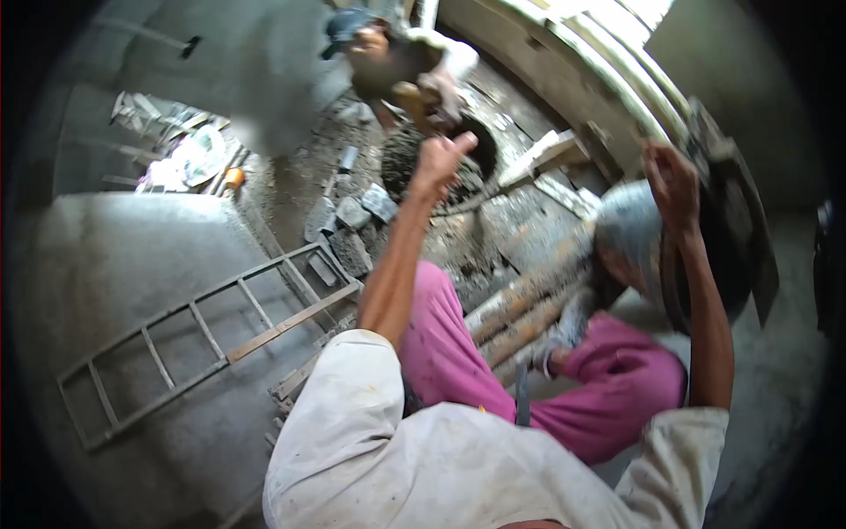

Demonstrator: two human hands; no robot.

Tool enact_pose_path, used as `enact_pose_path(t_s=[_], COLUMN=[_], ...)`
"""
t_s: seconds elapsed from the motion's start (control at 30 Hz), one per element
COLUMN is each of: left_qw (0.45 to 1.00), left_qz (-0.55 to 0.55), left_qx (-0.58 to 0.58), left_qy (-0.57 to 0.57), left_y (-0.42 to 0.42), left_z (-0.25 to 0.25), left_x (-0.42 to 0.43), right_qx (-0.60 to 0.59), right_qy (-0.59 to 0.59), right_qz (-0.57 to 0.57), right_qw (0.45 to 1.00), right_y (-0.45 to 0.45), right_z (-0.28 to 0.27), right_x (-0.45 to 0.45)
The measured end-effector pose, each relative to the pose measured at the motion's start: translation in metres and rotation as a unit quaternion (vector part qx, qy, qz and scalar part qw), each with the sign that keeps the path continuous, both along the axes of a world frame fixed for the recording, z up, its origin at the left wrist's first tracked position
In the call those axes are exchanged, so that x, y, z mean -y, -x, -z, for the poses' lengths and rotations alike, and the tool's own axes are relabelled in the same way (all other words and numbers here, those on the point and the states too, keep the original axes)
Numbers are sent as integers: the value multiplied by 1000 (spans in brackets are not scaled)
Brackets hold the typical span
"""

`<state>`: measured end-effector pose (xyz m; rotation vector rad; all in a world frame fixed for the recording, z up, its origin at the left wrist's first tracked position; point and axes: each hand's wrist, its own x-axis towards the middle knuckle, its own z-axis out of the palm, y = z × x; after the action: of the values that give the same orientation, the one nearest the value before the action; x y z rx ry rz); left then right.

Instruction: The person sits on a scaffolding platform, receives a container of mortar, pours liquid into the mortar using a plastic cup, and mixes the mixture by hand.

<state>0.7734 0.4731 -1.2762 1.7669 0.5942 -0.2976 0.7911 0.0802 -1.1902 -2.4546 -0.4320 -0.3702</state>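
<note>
My left hand [439, 166] is stretched forward, its fingers curled and thumb out, in front of a round dark tub [483, 145] of wet grey mortar [401, 163]. Whether it touches the tub, or has anything in its grip, is unclear. On the right, my right hand [672, 185] is raised with its fingers closed, beside a large rounded grey metal vessel [627, 231]. What is inside that fist, if anything, is hidden. Across the tub, a co-worker [388, 62] in a dark cap leans in, hands [441, 93] blurred around a yellowish-brown object [410, 101].
A ladder [203, 331] lies at the left against a grey surface. Broken blocks [352, 216] and rubble lie near the tub. Mortar-stained poles [529, 295] run by my legs. Boards [546, 159] lean near the right wall, and an orange container [233, 178] stands farther back.
</note>
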Motion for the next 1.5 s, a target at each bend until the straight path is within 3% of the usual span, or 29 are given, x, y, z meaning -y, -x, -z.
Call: enact_pose_path(t_s=[0.03,0.17,0.43,0.53,0.63,0.73,0.77,0.87,1.07,1.33,1.5], left_qw=[999,988,968,929,892,862,848,798,740,775,763], left_qz=[-21,42,234,366,447,501,523,586,657,604,608], left_qx=[21,19,4,24,61,80,71,104,124,165,210], left_qy=[45,147,94,58,26,-11,-48,-97,-76,-84,-57], left_y=[2,45,104,107,113,132,138,147,180,205,223], left_z=[5,-52,-148,-165,-137,-92,-79,-29,7,8,25], left_x=[6,45,96,123,150,173,181,192,195,208,199], right_qx=[11,-1,-8,2,-69,-3,-72,-57,-34,35,140], right_qy=[-12,29,62,54,-1,38,46,36,18,43,180], right_qz=[-4,9,-7,1,36,24,36,39,49,8,-185], right_qw=[1000,1000,998,999,997,999,996,997,998,998,956], right_y=[2,3,15,12,5,5,5,4,9,13,83], right_z=[-2,13,5,4,-4,-3,-9,-3,4,1,-10], right_x=[-1,5,3,4,0,1,1,3,4,3,-9])
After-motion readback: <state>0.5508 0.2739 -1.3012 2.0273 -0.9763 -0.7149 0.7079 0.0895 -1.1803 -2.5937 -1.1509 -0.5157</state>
